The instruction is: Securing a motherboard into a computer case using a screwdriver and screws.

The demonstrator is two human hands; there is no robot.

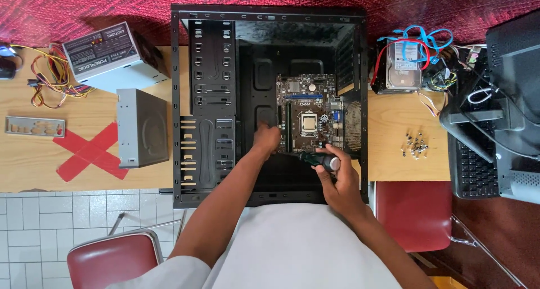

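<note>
A person works with a screwdriver (318,159) inside an open computer case (269,103) lying on a wooden worktop (394,137).

The right hand (337,179) grips the screwdriver's dark handle, tip aimed at the motherboard (308,112); the left hand (266,138), fingers curled, rests at the board's lower left corner. Loose screws (414,144) lie to the right.

In the middle of the frame an open black computer case (205,148) lies on a wooden table (394,143), where the left hand (266,138) touches the motherboard (309,117) and the right hand (337,179) grips a screwdriver (318,159).
</note>
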